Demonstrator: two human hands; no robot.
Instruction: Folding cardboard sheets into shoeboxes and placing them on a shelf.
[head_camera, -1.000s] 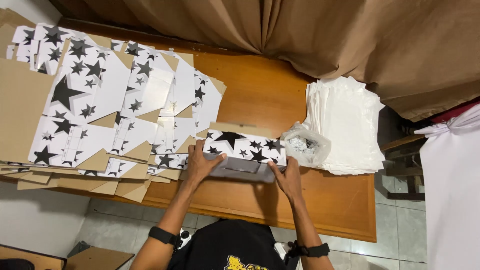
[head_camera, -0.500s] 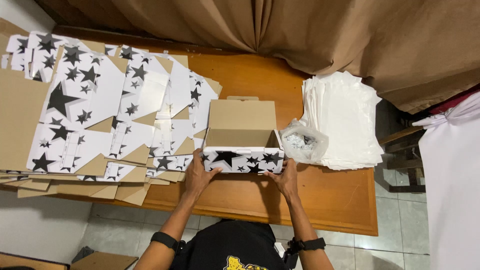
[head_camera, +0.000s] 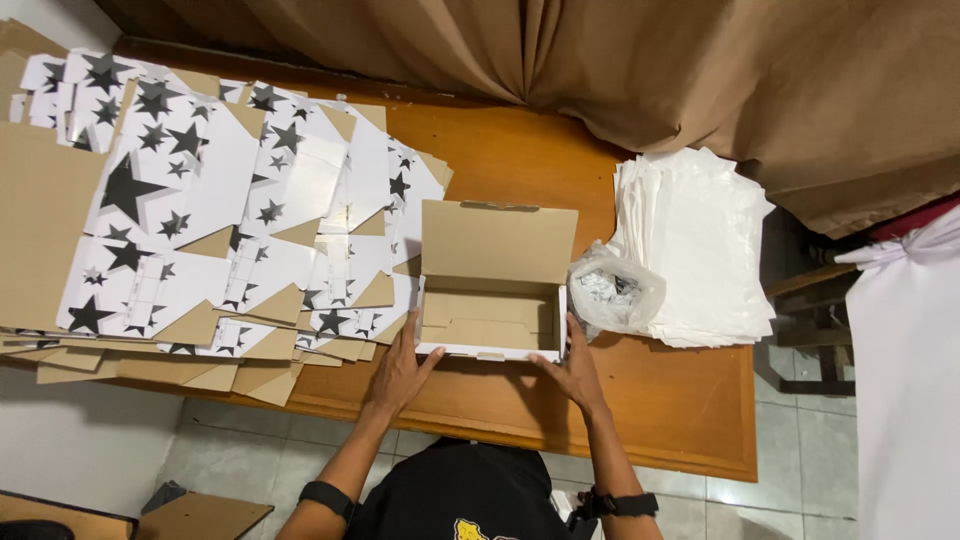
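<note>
Cardboard box (head_camera: 492, 300) sits open at frame centre; we see the left hand (head_camera: 398, 372) and right hand (head_camera: 575, 368) spread flat against its near corners, gripping nothing

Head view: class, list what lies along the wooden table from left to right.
Flat star-printed box blanks → open cardboard box, held by the left hand and right hand → clear plastic bag → stack of white sheets.

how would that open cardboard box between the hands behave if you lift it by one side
The open cardboard box looks empty, so it is probably light for its size. Its walls appear to be thin folded card, so gripped at one side it may flex or skew. The raised lid stands free and would likely flap. The left hand and right hand touch its front corners.
</note>
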